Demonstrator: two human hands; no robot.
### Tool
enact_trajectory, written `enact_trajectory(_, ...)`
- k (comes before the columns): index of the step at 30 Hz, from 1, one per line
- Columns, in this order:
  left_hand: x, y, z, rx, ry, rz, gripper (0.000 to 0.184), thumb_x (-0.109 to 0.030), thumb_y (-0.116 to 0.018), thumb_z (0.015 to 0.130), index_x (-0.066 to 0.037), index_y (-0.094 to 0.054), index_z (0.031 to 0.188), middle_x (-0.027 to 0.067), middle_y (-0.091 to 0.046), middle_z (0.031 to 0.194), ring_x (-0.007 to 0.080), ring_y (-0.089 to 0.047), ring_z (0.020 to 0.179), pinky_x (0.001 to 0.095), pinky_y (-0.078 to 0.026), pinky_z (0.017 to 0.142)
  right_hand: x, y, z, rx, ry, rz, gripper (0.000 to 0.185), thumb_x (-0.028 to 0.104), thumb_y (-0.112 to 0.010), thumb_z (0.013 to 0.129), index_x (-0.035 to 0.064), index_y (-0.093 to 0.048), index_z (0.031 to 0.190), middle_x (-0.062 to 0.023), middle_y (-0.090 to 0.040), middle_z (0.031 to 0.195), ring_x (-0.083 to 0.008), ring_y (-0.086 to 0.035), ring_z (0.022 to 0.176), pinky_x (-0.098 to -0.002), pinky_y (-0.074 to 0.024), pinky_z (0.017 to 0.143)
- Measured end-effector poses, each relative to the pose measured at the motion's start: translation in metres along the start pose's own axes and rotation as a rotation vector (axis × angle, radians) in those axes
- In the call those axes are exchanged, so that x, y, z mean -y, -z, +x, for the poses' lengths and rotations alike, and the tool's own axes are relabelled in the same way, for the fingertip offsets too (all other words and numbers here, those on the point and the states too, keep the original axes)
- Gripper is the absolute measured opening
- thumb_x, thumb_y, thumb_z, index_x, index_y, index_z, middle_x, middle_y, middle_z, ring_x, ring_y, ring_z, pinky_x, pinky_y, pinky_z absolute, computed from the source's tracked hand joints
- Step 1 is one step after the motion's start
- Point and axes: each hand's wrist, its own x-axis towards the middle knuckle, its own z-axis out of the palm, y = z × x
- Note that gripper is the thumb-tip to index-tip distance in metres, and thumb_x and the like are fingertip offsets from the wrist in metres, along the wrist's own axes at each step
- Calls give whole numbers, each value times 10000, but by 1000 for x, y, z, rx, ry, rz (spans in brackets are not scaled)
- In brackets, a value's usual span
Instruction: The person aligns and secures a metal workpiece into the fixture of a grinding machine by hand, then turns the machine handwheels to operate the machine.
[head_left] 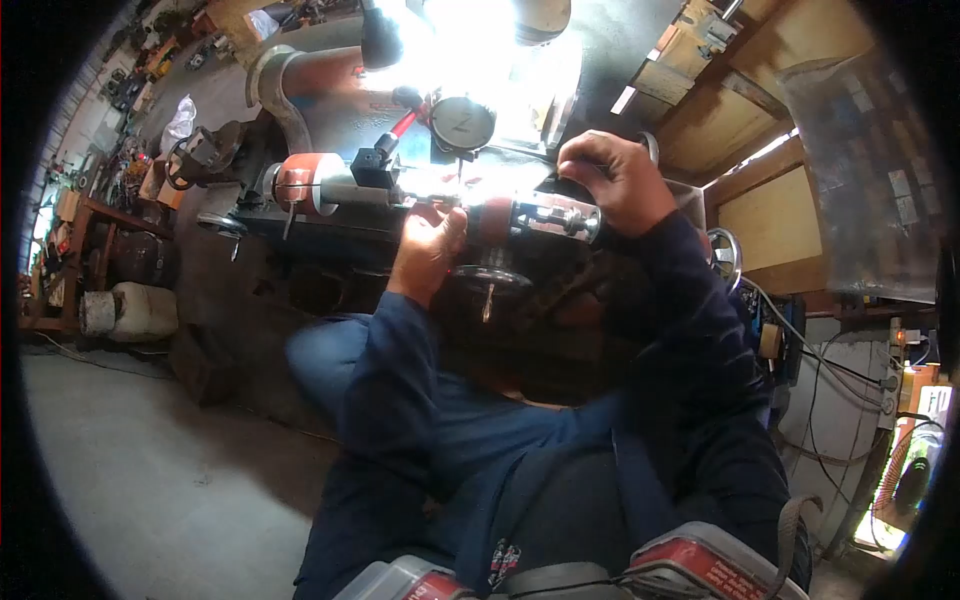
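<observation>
My left hand (430,245) reaches up to a shiny metal fixture on the machine, its thumb and fingers closed together at the fixture's lower side. Glare hides what lies between them. Over the right end of the machine, my right hand (622,180) is closed, with curled fingers at the end of a thin dark rod (530,152). A round dial gauge (463,123) stands above the fixture, between the hands. Just left of the fixture is a black block (374,168) with a red-and-black handle (402,124). Below the hands sits a handwheel (490,278) with a small grip.
An orange-and-white collar (310,183) is at the machine's left, near another handwheel (222,224). A lamp's glare whitens the top centre. A handwheel (725,258) stands right of my right forearm. A pale plastic canister (135,310) lies at left; cables hang at right.
</observation>
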Motion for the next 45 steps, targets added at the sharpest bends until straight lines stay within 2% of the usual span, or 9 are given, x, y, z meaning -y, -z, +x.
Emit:
enact_trajectory(2, -3, -2, 0, 11, 13, 14, 372, -356, -732, 931, -66, -638, 1146, -54, -498, 702, 45, -411, 601, 222, -298, 528, -8, -10, 1, -23, -4, 53, 69, 19, -659, 921, -3, -691, 978, -93, -680, 896, -168, -648, 854, -307, -511, 805)
enact_trajectory(11, -7, -9, -3, -31, 6, -47, 453, -306, -735, 935, -50, -602, 1284, -64, -481, 727, 39, -378, 605, 211, -281, 534, -22, -28, 8, 81, -101, 77, 72, -1, -688, 899, -11, -699, 969, -80, -669, 939, -159, -650, 894, -304, -519, 818)
enact_trajectory(15, -8, -10, -2, -25, 11, -88, 417, -287, -728, 942, -51, -611, 1265, -60, -501, 738, 40, -382, 611, 215, -287, 537, -20, -29, 11, 83, -95, 39, 73, 2, -702, 888, 1, -711, 961, -77, -656, 964, -161, -645, 882, -317, -522, 807)
enact_trajectory(23, -9, -8, -2, -23, 26, -60, 258, -240, -701, 961, -41, -659, 1120, -54, -517, 724, 46, -414, 615, 221, -293, 534, -29, -30, 15, 153, -168, 203, 93, -19, -697, 878, 4, -720, 965, -59, -683, 889, -137, -631, 844, -308, -521, 770)
enact_trajectory(27, -9, -11, -3, -37, 10, -76, 293, -230, -694, 964, -40, -654, 1183, -61, -515, 735, 40, -411, 617, 213, -292, 539, -27, -29, 17, 185, -200, 199, 99, -16, -675, 889, 3, -730, 969, -60, -684, 846, -134, -633, 803, -296, -520, 733)
enact_trajectory(30, -12, -10, -3, -6, 8, -41, 350, -225, -686, 967, -37, -638, 1259, -63, -520, 756, 38, -395, 618, 209, -289, 545, -15, -25, 15, 137, -92, 65, 105, 0, -674, 889, 0, -736, 975, -100, -693, 821, -171, -658, 778, -306, -524, 718)
enact_trajectory(34, -12, -8, -3, -12, 23, -1, 344, -221, -685, 966, -36, -642, 1253, -58, -521, 755, 40, -393, 629, 214, -292, 548, -7, -28, 16, 84, 81, -141, 115, 15, -690, 869, -1, -738, 973, -166, -713, 850, -254, -694, 765, -335, -537, 697)
enact_trajectory(37, -12, -11, -2, -8, -11, -41, 330, -217, -686, 965, -36, -647, 1237, -55, -526, 754, 39, -394, 631, 214, -293, 548, -2, -27, 19, 116, 109, -235, 117, 10, -683, 871, -2, -741, 972, -168, -719, 850, -245, -704, 751, -348, -544, 686)
enact_trajectory(45, -17, -13, -4, -32, 35, -40, 263, -212, -690, 964, -40, -646, 1159, -47, -540, 768, 42, -418, 626, 215, -317, 547, -8, -31, 16, 67, 225, -461, 123, 64, -666, 869, 4, -731, 954, -170, -726, 849, -316, -709, 772, -385, -563, 712)
